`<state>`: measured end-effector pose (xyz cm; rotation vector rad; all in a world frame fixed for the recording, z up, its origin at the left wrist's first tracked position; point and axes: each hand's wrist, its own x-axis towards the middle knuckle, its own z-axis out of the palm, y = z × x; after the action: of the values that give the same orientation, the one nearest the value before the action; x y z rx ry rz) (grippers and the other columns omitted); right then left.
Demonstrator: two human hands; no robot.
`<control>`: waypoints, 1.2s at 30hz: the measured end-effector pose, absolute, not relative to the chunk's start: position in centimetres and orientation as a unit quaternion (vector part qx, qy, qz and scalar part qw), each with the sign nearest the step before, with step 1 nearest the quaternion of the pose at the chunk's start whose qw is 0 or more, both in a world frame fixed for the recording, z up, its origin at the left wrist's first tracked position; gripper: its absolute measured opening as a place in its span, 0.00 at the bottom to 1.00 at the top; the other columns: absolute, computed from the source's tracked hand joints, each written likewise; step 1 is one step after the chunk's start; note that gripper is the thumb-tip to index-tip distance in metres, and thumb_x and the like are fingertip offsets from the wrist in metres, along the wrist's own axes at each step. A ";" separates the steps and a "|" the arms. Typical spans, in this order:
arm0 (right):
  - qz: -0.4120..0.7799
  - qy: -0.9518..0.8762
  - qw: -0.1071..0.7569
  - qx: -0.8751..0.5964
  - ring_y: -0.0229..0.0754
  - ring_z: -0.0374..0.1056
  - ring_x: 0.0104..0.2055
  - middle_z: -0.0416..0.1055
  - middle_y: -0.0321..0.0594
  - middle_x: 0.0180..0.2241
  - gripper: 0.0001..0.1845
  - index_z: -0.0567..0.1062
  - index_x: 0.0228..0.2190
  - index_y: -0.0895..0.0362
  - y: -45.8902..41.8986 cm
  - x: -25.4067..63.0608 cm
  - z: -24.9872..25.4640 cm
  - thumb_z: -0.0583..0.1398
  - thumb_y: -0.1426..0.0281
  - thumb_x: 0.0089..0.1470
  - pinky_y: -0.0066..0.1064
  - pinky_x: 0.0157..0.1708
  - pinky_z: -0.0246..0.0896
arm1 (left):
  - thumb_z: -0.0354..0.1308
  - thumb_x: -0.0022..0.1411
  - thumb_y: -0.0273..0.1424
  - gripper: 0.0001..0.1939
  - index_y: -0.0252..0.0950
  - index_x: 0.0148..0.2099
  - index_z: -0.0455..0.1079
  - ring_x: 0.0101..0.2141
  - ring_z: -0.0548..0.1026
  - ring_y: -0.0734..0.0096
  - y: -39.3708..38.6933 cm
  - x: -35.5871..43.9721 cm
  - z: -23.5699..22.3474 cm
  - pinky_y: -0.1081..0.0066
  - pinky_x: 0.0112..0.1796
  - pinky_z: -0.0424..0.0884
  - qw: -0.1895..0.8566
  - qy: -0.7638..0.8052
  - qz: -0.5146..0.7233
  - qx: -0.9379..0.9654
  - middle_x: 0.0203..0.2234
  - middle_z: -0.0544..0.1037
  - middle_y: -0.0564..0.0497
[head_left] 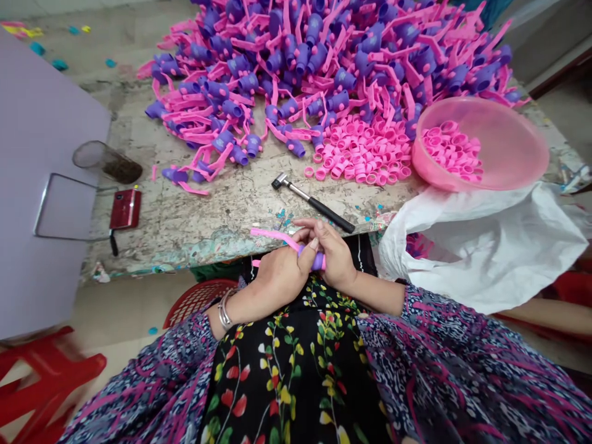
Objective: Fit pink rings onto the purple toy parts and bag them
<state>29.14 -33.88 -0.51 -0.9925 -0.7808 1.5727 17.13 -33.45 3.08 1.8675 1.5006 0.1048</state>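
Over my lap, by the table's front edge, both hands meet around one purple and pink plastic part [317,261]. My left hand [282,274] wraps its purple barrel, with the thumb on top; the part's pink arms stick out to the left. At the barrel's right end, where a pink band shows, my right hand [340,259] closes on it, some of its fingertips hidden. Just beyond the hands a small hammer [319,206] with a black handle lies on the table. Behind it is a heap of loose pink rings [365,151].
A big pile of purple and pink parts [296,61] covers the table's back. A pink bowl [509,151] holding rings stands right, above an open white bag [499,259]. At left are a glass jar [106,161], a red device [125,208] and a red stool [46,376].
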 end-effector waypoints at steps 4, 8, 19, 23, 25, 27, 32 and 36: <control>0.626 -0.335 0.561 -0.427 0.42 0.70 0.35 0.75 0.39 0.31 0.21 0.78 0.40 0.53 -33.8 29.0 -0.7 0.53 0.52 0.61 0.36 0.40 0.65 | 0.35 0.69 0.52 0.33 0.36 0.61 0.64 0.36 0.78 0.55 -33.2 17.3 3.1 0.66 0.36 0.66 0.358 0.586 0.039 0.726 0.36 0.80 0.43; 0.668 -0.335 0.528 -0.403 0.41 0.70 0.34 0.75 0.39 0.31 0.18 0.80 0.36 0.54 -33.2 29.3 -1.0 0.56 0.55 0.60 0.34 0.39 0.65 | 0.36 0.70 0.50 0.30 0.35 0.55 0.67 0.40 0.77 0.54 -32.9 16.9 2.6 0.64 0.39 0.66 0.385 0.561 0.062 0.730 0.40 0.79 0.41; 0.787 -0.173 0.432 -0.405 0.41 0.71 0.33 0.77 0.40 0.32 0.21 0.82 0.32 0.55 -31.8 30.0 -0.3 0.57 0.53 0.59 0.32 0.34 0.66 | 0.38 0.65 0.56 0.30 0.38 0.25 0.61 0.19 0.62 0.72 -32.2 16.8 -0.4 0.71 0.22 0.57 0.616 0.550 0.143 0.546 0.16 0.66 0.53; 0.796 -0.138 0.426 -0.406 0.41 0.70 0.31 0.76 0.39 0.27 0.21 0.81 0.30 0.56 -32.1 30.2 -0.7 0.58 0.53 0.59 0.32 0.33 0.65 | 0.38 0.63 0.59 0.31 0.38 0.25 0.58 0.16 0.56 0.76 -32.3 17.5 -0.3 0.74 0.19 0.52 0.678 0.531 0.151 0.485 0.13 0.59 0.56; 0.797 -0.126 0.430 -0.405 0.40 0.70 0.31 0.76 0.38 0.27 0.20 0.80 0.30 0.56 -32.2 30.2 -0.9 0.59 0.53 0.58 0.32 0.33 0.66 | 0.39 0.63 0.59 0.30 0.38 0.26 0.57 0.15 0.53 0.78 -32.3 17.8 0.0 0.75 0.19 0.50 0.697 0.522 0.160 0.466 0.12 0.57 0.58; 0.795 -0.120 0.434 -0.406 0.40 0.70 0.31 0.76 0.38 0.27 0.21 0.80 0.30 0.56 -32.2 30.2 -0.9 0.59 0.52 0.58 0.32 0.34 0.66 | 0.42 0.63 0.58 0.28 0.38 0.27 0.58 0.14 0.53 0.79 -32.3 18.1 0.2 0.76 0.18 0.50 0.710 0.522 0.172 0.441 0.12 0.57 0.59; 0.796 -0.136 0.431 -0.402 0.43 0.71 0.30 0.75 0.40 0.25 0.28 0.79 0.27 0.56 -32.1 30.4 -0.7 0.56 0.45 0.57 0.35 0.34 0.68 | 0.43 0.63 0.58 0.27 0.38 0.29 0.57 0.14 0.54 0.80 -32.3 18.2 0.0 0.78 0.16 0.46 0.732 0.506 0.178 0.420 0.15 0.60 0.58; 0.800 -0.117 0.426 -0.405 0.43 0.71 0.29 0.76 0.41 0.25 0.33 0.79 0.27 0.57 -32.1 30.6 -0.2 0.53 0.42 0.56 0.35 0.33 0.68 | 0.42 0.63 0.58 0.28 0.38 0.28 0.58 0.15 0.55 0.80 -32.5 18.2 -0.1 0.77 0.17 0.48 0.720 0.514 0.168 0.434 0.15 0.61 0.57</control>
<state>30.60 -32.07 -0.24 -1.0123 -0.2936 2.0001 18.25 -32.45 -0.07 0.9590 1.1361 0.3720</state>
